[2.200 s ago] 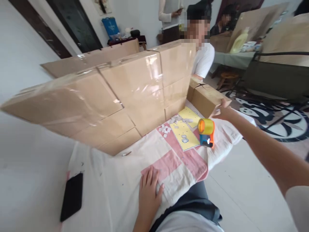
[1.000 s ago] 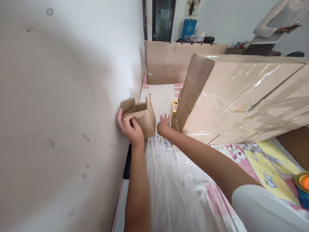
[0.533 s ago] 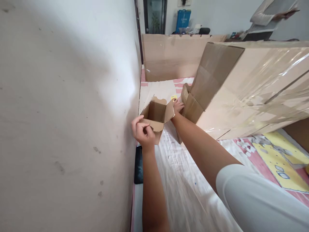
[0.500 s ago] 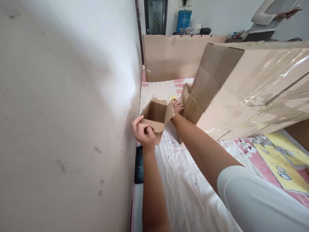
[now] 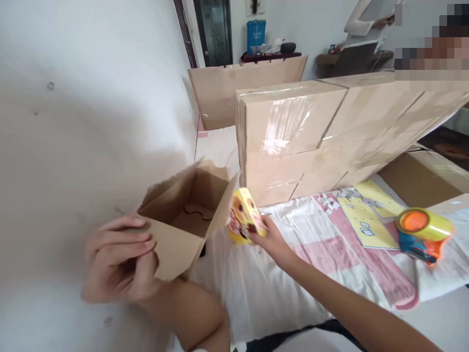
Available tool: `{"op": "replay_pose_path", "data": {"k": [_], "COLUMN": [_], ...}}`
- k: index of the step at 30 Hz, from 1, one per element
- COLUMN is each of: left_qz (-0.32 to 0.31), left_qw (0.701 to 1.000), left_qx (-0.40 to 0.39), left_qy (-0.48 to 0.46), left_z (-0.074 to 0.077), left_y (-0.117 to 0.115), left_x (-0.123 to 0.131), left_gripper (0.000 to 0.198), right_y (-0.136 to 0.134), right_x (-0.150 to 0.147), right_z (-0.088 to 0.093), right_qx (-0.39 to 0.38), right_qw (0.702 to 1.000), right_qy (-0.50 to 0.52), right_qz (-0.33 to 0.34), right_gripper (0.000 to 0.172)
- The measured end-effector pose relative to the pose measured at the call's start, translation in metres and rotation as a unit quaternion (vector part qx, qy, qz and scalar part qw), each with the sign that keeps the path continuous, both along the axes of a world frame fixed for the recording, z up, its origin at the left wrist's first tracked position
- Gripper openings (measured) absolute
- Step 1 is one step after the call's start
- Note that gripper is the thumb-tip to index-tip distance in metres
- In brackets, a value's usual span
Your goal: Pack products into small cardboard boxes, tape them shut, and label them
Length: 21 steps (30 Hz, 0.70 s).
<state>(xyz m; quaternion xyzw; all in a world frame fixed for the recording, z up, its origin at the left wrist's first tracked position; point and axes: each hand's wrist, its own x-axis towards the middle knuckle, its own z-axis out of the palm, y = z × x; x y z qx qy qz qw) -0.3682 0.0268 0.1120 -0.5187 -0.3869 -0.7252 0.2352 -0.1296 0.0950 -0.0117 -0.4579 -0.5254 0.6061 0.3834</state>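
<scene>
The left hand point(image 5: 117, 261) pinches the open box point(image 5: 172, 249) by its near edge. Just right of the box, the right hand point(image 5: 274, 242) grips a yellow pack point(image 5: 244, 217) — it could bump the box's side and slip out.

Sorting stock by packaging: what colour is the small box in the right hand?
The small box is yellow with printed pictures; head view.

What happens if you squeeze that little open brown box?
It probably dents easily: the cardboard box is thin-walled, open-topped and looks empty. It seems light, since the left hand holds it up by one wall.
</scene>
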Motion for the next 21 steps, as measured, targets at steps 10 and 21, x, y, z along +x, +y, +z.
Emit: {"op": "replay_pose_path", "data": {"k": [10, 21], "left_qz": [-0.213, -0.221], "left_qw": [0.958, 0.939], "left_qx": [-0.056, -0.169], "left_qy": [-0.182, -0.202], "left_z": [-0.107, -0.128], "left_y": [-0.039, -0.038], "left_x": [0.082, 0.164], "left_gripper": [0.041, 0.036], "right_y": [-0.044, -0.024], "right_x": [0.296, 0.266], "right_z": [0.08, 0.148], "right_qx": [0.253, 0.475], "right_qw": [0.931, 0.798], "right_qy": [-0.136, -0.295], "right_qz": [-0.226, 0.224], "right_gripper": [0.03, 0.061]}}
